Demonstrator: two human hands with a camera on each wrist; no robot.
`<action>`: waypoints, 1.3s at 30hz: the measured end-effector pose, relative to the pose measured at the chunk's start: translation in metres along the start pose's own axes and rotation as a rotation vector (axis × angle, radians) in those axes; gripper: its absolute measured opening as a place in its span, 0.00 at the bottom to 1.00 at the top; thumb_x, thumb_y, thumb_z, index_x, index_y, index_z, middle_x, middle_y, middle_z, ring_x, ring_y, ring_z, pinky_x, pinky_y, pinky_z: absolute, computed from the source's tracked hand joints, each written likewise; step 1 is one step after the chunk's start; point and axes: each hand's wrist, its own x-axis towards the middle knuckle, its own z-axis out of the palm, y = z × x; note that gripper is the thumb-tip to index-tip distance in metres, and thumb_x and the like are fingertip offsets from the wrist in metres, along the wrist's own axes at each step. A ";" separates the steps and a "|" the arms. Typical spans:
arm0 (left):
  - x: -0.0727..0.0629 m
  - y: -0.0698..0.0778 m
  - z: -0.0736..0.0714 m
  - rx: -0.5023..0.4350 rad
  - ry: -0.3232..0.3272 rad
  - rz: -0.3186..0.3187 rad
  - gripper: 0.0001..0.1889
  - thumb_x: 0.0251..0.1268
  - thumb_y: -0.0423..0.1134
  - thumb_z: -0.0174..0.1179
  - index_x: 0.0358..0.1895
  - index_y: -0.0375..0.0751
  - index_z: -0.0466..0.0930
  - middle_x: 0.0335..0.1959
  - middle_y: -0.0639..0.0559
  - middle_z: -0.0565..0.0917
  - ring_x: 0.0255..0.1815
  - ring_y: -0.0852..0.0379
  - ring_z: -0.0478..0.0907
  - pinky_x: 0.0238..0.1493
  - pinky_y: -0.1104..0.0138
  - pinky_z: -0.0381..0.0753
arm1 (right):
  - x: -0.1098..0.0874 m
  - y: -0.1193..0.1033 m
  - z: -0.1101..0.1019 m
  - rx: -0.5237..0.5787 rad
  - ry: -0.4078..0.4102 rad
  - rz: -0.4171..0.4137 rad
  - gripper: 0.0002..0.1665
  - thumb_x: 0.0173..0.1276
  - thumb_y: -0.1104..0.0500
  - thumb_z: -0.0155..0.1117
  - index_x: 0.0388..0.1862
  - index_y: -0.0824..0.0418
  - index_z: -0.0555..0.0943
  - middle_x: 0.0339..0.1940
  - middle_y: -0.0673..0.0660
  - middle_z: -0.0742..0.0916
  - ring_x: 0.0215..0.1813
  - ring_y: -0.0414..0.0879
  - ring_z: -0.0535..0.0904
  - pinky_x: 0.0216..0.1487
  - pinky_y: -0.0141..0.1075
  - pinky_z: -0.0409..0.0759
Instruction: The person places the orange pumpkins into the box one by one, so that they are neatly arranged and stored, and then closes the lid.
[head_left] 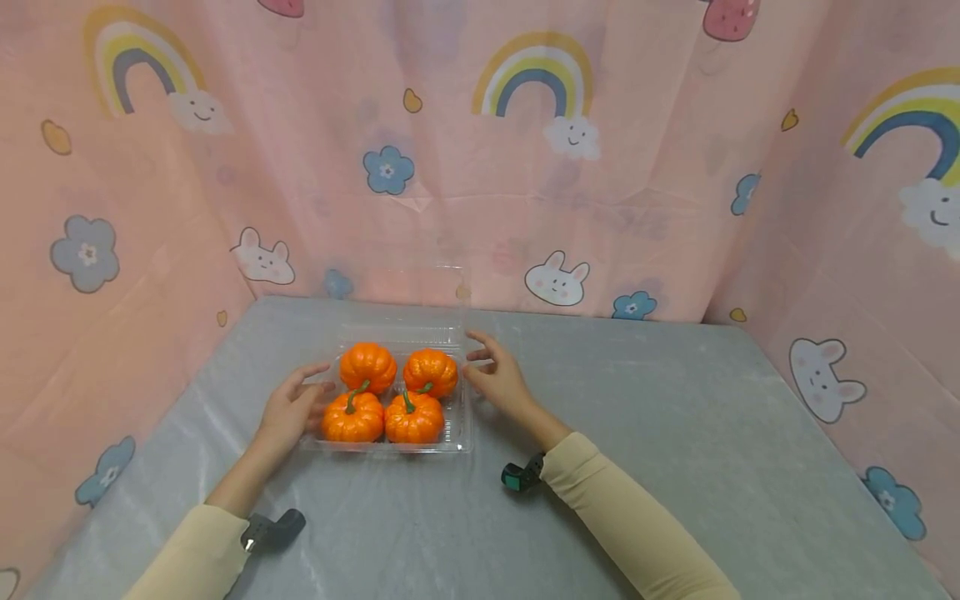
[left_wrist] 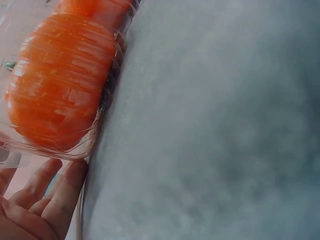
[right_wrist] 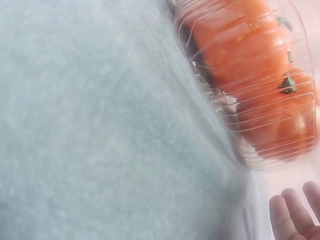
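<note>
A clear plastic clamshell box (head_left: 459,435) stands on the table with its see-through lid (head_left: 405,335) raised at the back. Inside sit several small orange pumpkins (head_left: 414,418) with green stems, in two rows. At the box's left side is my left hand (head_left: 288,408), fingers loosely bent and fingertips right at the wall; the left wrist view shows those fingers (left_wrist: 62,197) just beyond the box's end. My right hand (head_left: 506,385) is at the right rear corner, its fingers spread toward the rim and grasping nothing. Ribbed walls cover the pumpkins (right_wrist: 275,122) in the right wrist view.
A grey cloth covers the table (head_left: 637,467), which stretches away to the right of the box. Pink printed curtains (head_left: 465,225) close off the back and both sides. A dark wrist camera (head_left: 277,531) sticks out from the left sleeve, another (head_left: 521,475) from the right.
</note>
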 end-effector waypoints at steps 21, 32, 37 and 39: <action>-0.006 0.002 -0.001 -0.039 0.045 0.035 0.25 0.77 0.46 0.43 0.72 0.43 0.60 0.63 0.32 0.73 0.35 0.71 0.80 0.36 0.71 0.84 | -0.009 0.002 -0.009 -0.053 -0.072 0.023 0.33 0.69 0.57 0.61 0.72 0.49 0.65 0.56 0.63 0.80 0.43 0.53 0.81 0.36 0.43 0.85; -0.005 -0.002 -0.002 -0.064 0.068 0.032 0.25 0.76 0.47 0.44 0.72 0.43 0.60 0.63 0.32 0.74 0.33 0.72 0.81 0.35 0.68 0.85 | -0.010 0.005 -0.009 -0.093 -0.083 0.028 0.35 0.67 0.60 0.61 0.72 0.54 0.65 0.56 0.63 0.81 0.41 0.52 0.82 0.34 0.38 0.85; -0.006 -0.002 -0.004 -0.084 0.070 0.019 0.26 0.76 0.48 0.44 0.72 0.44 0.59 0.65 0.33 0.73 0.34 0.72 0.81 0.36 0.68 0.85 | -0.011 0.005 -0.010 -0.083 -0.091 0.028 0.35 0.67 0.59 0.61 0.72 0.54 0.65 0.55 0.64 0.81 0.41 0.53 0.83 0.33 0.38 0.84; -0.007 -0.001 -0.004 -0.089 0.069 0.019 0.26 0.76 0.48 0.44 0.72 0.44 0.59 0.65 0.33 0.72 0.34 0.72 0.81 0.36 0.68 0.85 | -0.012 0.005 -0.010 -0.079 -0.091 0.022 0.35 0.66 0.60 0.61 0.72 0.53 0.65 0.55 0.65 0.81 0.42 0.53 0.83 0.32 0.38 0.84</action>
